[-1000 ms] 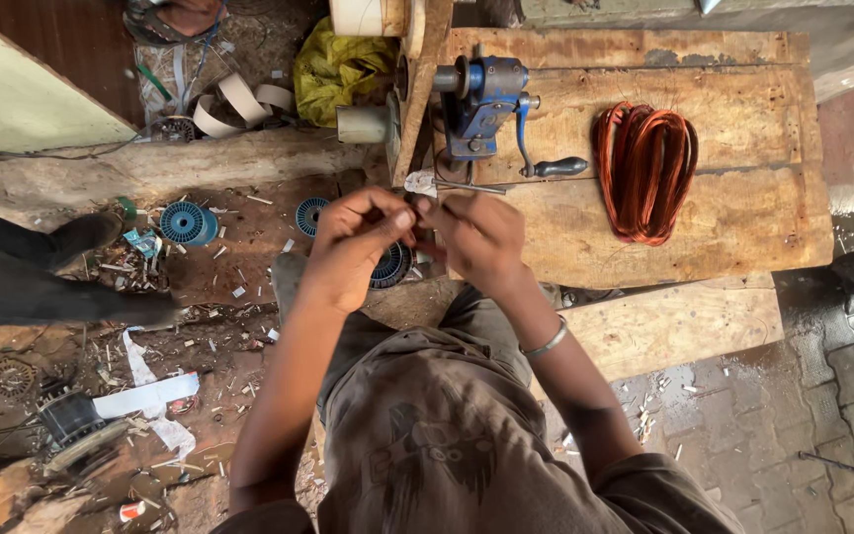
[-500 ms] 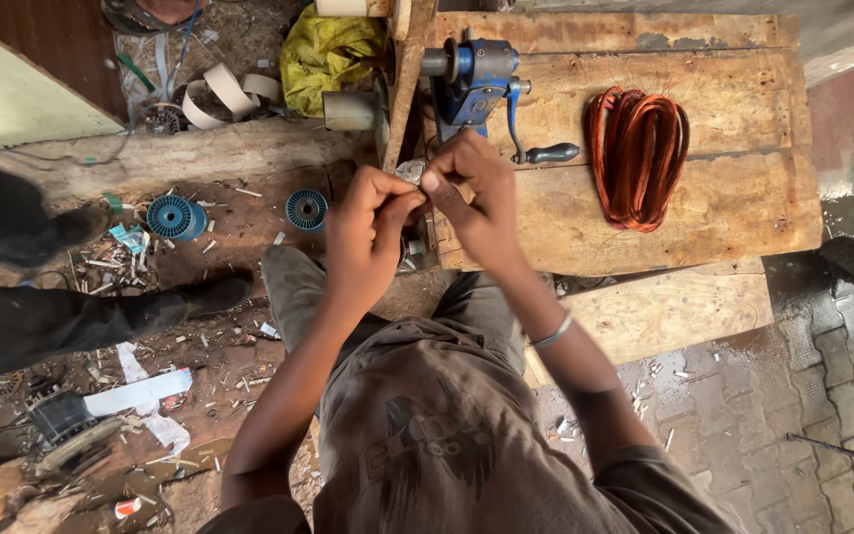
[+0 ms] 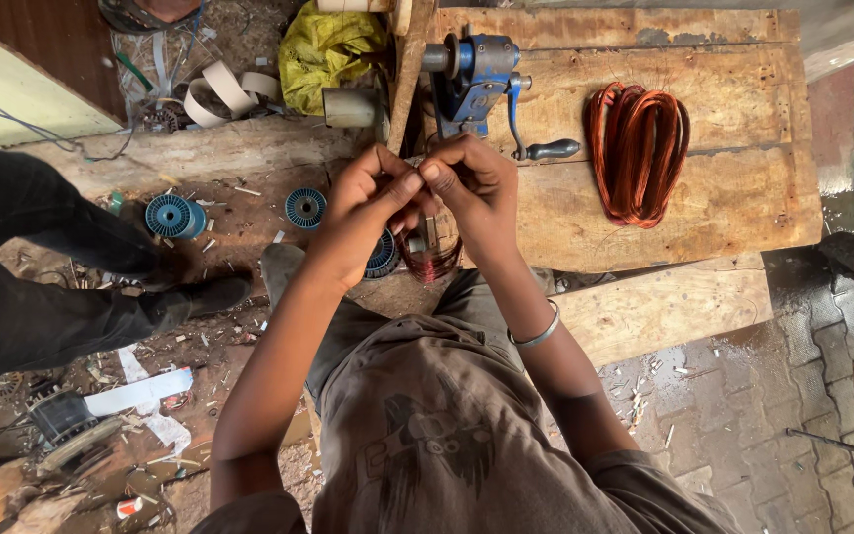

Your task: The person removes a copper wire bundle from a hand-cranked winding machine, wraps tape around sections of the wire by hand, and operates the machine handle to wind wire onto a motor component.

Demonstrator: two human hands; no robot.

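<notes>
Both hands pinch a small reddish copper-wire coil (image 3: 429,259).

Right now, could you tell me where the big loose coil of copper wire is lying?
In the head view, the copper wire coil lies on the wooden bench, to the right of the blue hand-crank winder and beyond the right hand.

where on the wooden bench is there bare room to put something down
Bare board lies right of the copper wire coil, and along the bench front edge below it. Crowded at the left end: blue hand winder and both hands.
</notes>
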